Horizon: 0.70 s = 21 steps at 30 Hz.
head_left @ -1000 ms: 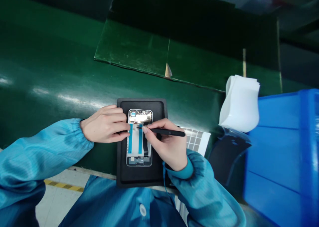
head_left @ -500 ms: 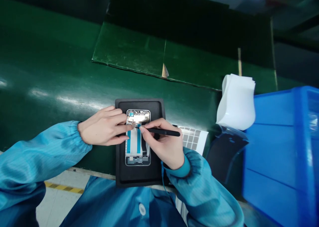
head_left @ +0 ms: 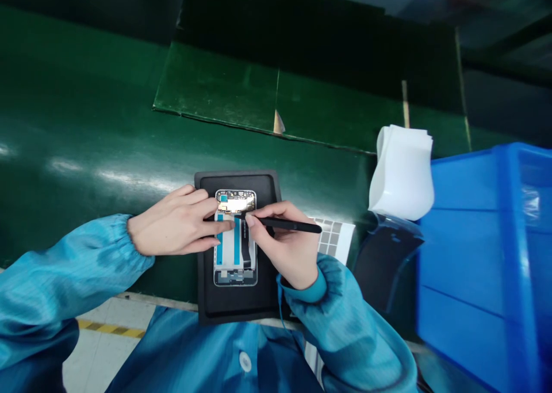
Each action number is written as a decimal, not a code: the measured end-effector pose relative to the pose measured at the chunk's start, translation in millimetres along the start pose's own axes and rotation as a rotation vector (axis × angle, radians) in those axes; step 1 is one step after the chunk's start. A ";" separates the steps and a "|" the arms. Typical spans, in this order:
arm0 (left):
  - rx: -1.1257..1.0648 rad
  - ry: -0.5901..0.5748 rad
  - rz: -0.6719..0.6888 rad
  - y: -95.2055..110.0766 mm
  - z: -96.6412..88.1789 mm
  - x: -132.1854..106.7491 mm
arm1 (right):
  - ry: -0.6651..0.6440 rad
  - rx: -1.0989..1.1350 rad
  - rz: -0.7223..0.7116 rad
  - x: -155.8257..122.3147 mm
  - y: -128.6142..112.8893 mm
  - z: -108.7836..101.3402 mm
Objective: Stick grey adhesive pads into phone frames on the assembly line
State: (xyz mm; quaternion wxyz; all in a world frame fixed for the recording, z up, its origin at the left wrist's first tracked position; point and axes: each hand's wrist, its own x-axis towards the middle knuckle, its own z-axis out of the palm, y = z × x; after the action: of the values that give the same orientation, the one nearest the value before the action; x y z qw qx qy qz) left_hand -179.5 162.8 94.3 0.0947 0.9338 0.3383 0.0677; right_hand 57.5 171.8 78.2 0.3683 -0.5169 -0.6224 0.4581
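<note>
An opened smartphone [head_left: 227, 260] lies in a black tray [head_left: 235, 308], its circuit board [head_left: 236, 203] at the far end and a pale battery with blue strips below it. A black flex cable [head_left: 245, 246] runs down the battery's right side. My left hand [head_left: 176, 223] reaches in from the left, fingers stretched, one fingertip resting on the phone just below the board. My right hand [head_left: 287, 240] pinches a slim black pen-shaped tool [head_left: 297, 225]. The tool's front end is over the cable's upper end by the board; its exact tip is hard to make out.
A sheet with grey squares [head_left: 338, 235] lies right of the tray, partly under my right arm. Beyond it are a dark, glossy curved sheet [head_left: 383, 260], a folded white sheet [head_left: 401, 174] and a large blue bin [head_left: 461, 243]. Green boards [head_left: 224, 88] lie at the back.
My right hand and the tool have shifted slightly right relative to the phone. More of the black flex cable now shows. My left hand stays on the phone; the whole view has slid a little.
</note>
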 end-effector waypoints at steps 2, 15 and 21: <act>-0.026 0.018 0.019 -1.6 1.7 -1.1 | 0.004 0.025 0.013 0.3 0.4 0.3; -0.115 0.132 -0.037 -3.3 10.0 -5.6 | -0.004 0.039 0.002 1.0 1.6 0.7; -0.149 0.126 0.024 -9.8 8.6 -5.4 | -0.027 0.037 0.011 1.4 3.1 1.3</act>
State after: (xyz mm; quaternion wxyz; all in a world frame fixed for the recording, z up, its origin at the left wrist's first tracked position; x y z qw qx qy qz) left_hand -188.1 165.6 83.4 0.1418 0.9220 0.3266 0.1523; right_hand 57.0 173.0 74.9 0.3667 -0.5071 -0.6160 0.4784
